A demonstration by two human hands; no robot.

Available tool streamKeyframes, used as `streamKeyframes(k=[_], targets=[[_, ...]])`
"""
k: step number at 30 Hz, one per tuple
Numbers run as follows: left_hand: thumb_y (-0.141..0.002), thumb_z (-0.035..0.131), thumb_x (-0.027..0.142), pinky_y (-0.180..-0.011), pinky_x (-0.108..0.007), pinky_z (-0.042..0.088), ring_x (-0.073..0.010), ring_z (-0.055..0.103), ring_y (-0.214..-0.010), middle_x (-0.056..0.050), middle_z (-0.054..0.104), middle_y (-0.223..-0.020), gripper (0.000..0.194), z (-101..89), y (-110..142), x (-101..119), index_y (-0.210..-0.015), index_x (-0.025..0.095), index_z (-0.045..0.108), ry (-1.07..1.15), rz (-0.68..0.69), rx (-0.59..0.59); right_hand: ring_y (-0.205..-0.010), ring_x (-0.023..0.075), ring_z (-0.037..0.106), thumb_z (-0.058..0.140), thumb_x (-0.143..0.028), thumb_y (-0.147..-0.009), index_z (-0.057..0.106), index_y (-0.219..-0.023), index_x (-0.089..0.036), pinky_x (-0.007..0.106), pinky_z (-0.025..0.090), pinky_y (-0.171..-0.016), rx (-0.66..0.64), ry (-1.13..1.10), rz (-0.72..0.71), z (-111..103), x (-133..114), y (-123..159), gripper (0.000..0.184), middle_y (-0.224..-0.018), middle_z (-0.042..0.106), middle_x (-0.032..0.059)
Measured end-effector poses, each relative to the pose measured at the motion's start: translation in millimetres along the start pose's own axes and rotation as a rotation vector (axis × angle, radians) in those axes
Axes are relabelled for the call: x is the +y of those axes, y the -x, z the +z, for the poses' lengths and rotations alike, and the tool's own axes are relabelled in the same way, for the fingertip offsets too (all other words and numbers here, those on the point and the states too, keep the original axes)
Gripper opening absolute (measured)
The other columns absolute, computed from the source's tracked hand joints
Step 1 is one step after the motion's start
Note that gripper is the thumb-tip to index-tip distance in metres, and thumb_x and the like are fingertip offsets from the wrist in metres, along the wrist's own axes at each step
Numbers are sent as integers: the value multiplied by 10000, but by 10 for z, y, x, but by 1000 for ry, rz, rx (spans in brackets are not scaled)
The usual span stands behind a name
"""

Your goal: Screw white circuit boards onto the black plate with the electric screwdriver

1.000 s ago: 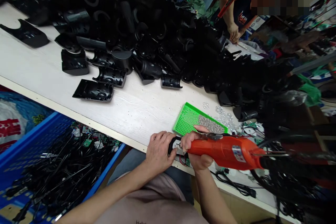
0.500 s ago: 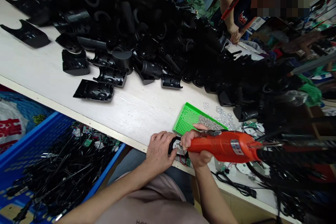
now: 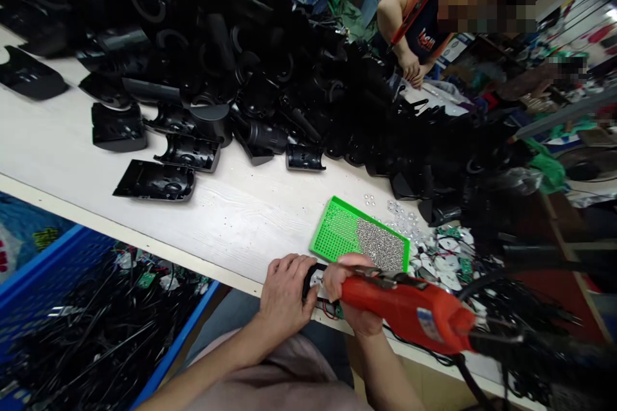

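Note:
My left hand (image 3: pixel 284 292) is shut around a small black plastic housing (image 3: pixel 308 282) with a white part and thin wires at its end. My right hand (image 3: pixel 347 289) grips an orange-red electric screwdriver (image 3: pixel 409 308) right next to that housing, its black cable trailing off to the right. The screwdriver's tip is hidden behind my fingers. Just beyond my hands lies a green perforated screw tray (image 3: pixel 357 237), holding a patch of small silver screws.
A large heap of black plastic housings (image 3: pixel 255 96) covers the white table (image 3: pixel 216 205), with several laid apart near the front. Clear loose pieces and white discs lie right of the tray. Below the table edge, a blue crate (image 3: pixel 96 308) holds black cables. A co-worker (image 3: pixel 414 32) works across the heap.
The whole view has shifted slightly left and down. The screwdriver's rear end now tilts lower. My hands keep hold of the housing and the screwdriver.

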State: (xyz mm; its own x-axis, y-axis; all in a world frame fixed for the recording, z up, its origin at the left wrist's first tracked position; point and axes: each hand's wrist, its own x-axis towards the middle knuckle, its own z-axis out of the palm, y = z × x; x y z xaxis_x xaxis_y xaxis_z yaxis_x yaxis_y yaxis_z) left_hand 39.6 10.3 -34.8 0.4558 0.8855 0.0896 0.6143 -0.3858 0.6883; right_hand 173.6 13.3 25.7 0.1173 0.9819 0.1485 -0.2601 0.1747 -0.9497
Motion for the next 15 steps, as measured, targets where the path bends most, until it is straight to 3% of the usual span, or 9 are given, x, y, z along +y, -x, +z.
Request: streamKeyframes(k=[3,6,10,15], targets=[[-866,525,265,-934,-435,362,-274,500,-1154,-71,618,-1212,370,11,8,-18,-1232,208,511,-27,14,12,-355,120,384,542,-781,-702,561,-1200,-309,287,410,-419,100,-25,-202,-123,-134,-181,686,-492,475,-76],[-880,503,277,-935,-442,360,-287,494,-1176,-76,626,-1221,373,28,11,-43,-1245,202,507,-64,40,39,-350,109,379,591,-763,-671,547,-1179,-302,258,387,-397,193,15,-316,-294,-133,-509,688,-500,460,-87],[-874,500,275,-922,-436,366,-289,507,-1172,-76,645,-1196,379,45,6,-68,-1244,193,513,-96,66,68,-344,97,364,559,-783,-660,554,-1106,-258,243,378,-373,208,84,-242,-464,101,-840,689,-494,427,-98],[-862,511,272,-924,-422,367,-277,515,-1163,-66,649,-1187,368,49,0,-60,-1222,197,521,-108,74,79,-354,88,372,550,-790,-648,569,-979,-219,222,345,-344,193,92,-186,-505,314,-907,660,-506,416,-94]])
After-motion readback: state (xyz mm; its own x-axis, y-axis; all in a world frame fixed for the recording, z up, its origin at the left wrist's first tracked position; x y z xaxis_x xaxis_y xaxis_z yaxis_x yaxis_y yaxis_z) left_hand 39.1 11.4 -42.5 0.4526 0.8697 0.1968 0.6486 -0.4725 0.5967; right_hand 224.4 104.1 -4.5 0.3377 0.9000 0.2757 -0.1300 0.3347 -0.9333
